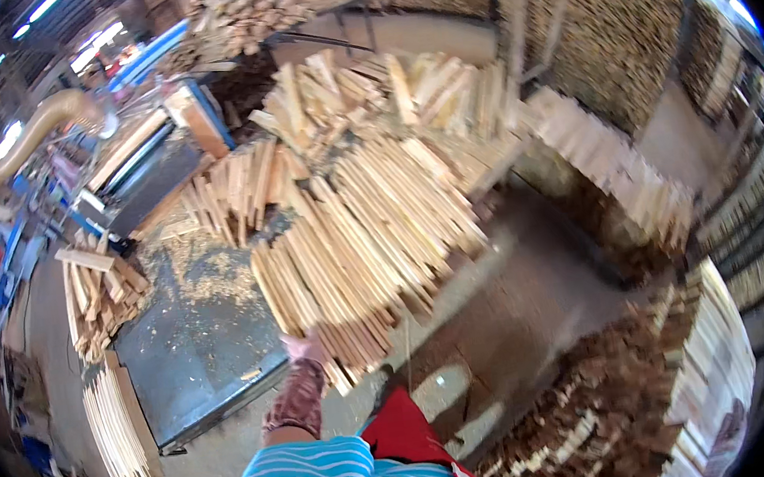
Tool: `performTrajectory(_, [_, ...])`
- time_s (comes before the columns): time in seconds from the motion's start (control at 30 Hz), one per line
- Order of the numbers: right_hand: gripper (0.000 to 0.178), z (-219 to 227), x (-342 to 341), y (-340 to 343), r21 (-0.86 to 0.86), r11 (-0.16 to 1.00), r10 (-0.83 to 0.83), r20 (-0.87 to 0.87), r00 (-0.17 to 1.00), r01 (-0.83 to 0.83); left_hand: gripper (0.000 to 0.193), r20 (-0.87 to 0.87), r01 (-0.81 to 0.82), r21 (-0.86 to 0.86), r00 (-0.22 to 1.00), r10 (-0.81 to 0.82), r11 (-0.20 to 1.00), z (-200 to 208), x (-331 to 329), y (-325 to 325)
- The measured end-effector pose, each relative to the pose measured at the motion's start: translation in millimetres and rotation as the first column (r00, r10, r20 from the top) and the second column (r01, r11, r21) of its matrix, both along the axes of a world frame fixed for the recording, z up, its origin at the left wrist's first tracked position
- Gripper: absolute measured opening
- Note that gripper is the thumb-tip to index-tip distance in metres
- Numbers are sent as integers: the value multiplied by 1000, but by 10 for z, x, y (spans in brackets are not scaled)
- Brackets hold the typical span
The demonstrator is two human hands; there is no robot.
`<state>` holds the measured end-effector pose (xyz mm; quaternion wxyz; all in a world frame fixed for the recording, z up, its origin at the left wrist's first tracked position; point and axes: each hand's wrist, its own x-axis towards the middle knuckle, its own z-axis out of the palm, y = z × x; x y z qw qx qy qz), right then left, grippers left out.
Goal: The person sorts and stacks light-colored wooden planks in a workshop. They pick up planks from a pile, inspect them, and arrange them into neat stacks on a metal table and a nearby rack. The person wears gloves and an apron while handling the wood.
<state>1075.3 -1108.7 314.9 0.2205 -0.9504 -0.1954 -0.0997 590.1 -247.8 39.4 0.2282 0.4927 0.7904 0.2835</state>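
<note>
My left hand (303,349), in a pale pink glove with a brownish patterned sleeve, is at the near left ends of a row of wooden strips (359,241). The strips lie side by side on a dark metal table (202,353). Blur hides how the fingers sit and whether they grip a strip. At the far lower right, a smeared brownish-pink shape, seemingly my right hand (730,430) and sleeve, is over a stack of pale boards (713,370). Its fingers cannot be made out.
Wood shavings (216,267) litter the table. Loose wood pieces (319,100) are heaped behind the strips. Stacked sticks (105,289) and a pale bundle (114,429) stand on the left. Brown wood ends (580,404) fill the lower right. Tall wood stacks (602,16) rise at the back.
</note>
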Motion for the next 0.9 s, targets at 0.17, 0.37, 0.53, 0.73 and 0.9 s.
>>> performTrajectory(0.17, [60, -1419, 351, 3195, 177, 975, 200, -451, 870, -132, 89, -74, 67, -84, 995, -73, 994, -164, 480, -171])
performTrajectory(0.37, [55, -3478, -341, 6136, 219, 932, 299, -914, 273, -287, 94, 186, 208, -360, 971, -148, 910, 253, 149, 43])
performTrajectory(0.53, [51, -2578, -1685, 7510, 371, 769, 422, -906, 23, 520, 98, 312, 305, -444, 934, -173, 842, 275, -121, 403])
performTrajectory(0.73, [60, -2180, -1963, 7754, 44, 806, 335, -857, 393, -591, 84, 399, 292, -482, 912, -90, 826, 207, -403, 642])
performTrajectory(0.9, [53, -3505, -1626, 7716, -348, 123, 753, -578, 316, -929, 72, 547, 416, -432, 826, -134, 800, 843, -490, 898])
